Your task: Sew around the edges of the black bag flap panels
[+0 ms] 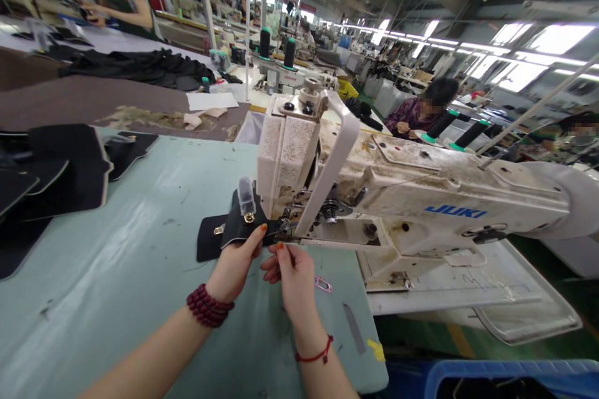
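My left hand [238,265] grips the near edge of a black leather-like piece [237,234], thumb on top and fingers under it. Gold-coloured metal fittings sit on this piece, and a clear plastic cover [246,196] stands up from one of them. The piece's right end lies by the needle area of a white sewing machine [337,174] marked JUKI. Just in front of that area, my right hand [296,277] has thumb and forefinger pinched together, its other fingers curled. Whatever is between those fingertips is too small to make out.
Several black pieces [70,165] lie stacked on the left of the pale green table [140,274]. A pink pin-like clip [322,284] and a grey strip [354,328] lie right of my right hand. A blue bin [515,369] stands at lower right. Other people work further back.
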A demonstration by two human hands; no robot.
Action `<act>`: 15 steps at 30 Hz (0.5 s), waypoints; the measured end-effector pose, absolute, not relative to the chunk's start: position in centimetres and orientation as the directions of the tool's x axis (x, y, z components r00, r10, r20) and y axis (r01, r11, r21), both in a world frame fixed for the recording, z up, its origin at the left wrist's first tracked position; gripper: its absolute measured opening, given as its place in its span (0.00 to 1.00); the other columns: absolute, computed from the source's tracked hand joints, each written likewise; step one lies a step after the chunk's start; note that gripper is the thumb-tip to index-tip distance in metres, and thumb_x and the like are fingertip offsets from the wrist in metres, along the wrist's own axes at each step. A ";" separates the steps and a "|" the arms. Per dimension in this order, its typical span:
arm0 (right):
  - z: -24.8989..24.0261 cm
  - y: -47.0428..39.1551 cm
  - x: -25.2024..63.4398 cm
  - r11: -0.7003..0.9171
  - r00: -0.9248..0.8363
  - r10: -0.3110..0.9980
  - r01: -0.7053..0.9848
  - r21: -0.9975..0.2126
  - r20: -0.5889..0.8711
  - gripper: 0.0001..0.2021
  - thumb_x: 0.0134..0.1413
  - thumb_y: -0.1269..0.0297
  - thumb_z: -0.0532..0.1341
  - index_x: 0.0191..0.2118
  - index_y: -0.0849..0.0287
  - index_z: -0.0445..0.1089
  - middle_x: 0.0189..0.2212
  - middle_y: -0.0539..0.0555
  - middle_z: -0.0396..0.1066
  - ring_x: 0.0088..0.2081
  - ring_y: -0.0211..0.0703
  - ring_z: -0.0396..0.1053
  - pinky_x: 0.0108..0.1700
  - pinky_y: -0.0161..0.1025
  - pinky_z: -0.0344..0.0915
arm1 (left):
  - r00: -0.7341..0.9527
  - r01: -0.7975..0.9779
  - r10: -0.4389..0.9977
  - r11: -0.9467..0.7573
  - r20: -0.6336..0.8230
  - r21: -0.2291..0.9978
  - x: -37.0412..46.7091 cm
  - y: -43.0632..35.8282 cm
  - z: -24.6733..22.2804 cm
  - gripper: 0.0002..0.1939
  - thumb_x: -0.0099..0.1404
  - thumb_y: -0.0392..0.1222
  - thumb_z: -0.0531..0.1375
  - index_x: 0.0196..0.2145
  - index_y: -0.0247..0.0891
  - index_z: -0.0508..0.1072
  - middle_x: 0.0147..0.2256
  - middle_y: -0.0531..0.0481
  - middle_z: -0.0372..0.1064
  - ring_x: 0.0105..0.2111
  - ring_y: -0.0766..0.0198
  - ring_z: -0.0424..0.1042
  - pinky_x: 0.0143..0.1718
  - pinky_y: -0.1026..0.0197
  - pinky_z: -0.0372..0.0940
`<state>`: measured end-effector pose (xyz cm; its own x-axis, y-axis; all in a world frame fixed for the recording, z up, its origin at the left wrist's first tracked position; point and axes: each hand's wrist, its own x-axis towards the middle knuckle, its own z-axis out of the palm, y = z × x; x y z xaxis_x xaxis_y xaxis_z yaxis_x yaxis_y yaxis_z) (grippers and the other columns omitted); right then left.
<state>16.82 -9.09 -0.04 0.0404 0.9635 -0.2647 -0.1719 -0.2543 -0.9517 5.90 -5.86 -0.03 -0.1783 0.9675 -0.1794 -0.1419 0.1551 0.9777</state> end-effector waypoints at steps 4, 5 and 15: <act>0.3 -10.5 17.6 -0.252 0.026 0.965 -0.172 -0.952 -0.260 0.33 0.52 0.37 0.56 0.39 0.70 0.67 0.26 0.59 0.69 0.21 0.32 0.64 0.23 0.26 0.60 | -0.218 0.009 0.955 0.207 -0.200 0.978 6.3 -7.2 -0.8 0.22 0.59 0.59 0.59 0.22 0.37 0.71 0.16 0.57 0.56 0.18 0.67 0.56 0.23 0.63 0.57; 0.5 -11.0 17.9 -0.256 0.028 0.964 -0.171 -0.952 -0.264 0.32 0.53 0.37 0.57 0.39 0.70 0.67 0.26 0.59 0.69 0.21 0.32 0.64 0.23 0.26 0.60 | -0.227 0.038 0.953 0.215 -0.201 0.976 6.4 -7.6 -0.9 0.20 0.59 0.57 0.59 0.25 0.36 0.73 0.17 0.57 0.57 0.18 0.66 0.57 0.24 0.62 0.57; 8.7 -14.2 32.8 0.130 0.498 0.822 0.309 -0.942 0.276 0.18 0.60 0.51 0.58 0.37 0.64 0.72 0.28 0.58 0.68 0.26 0.35 0.66 0.30 0.33 0.64 | -0.259 0.518 0.959 0.237 -0.114 0.822 7.8 -8.7 -1.0 0.27 0.64 0.47 0.51 0.55 0.30 0.70 0.33 0.45 0.73 0.28 0.59 0.71 0.34 0.60 0.66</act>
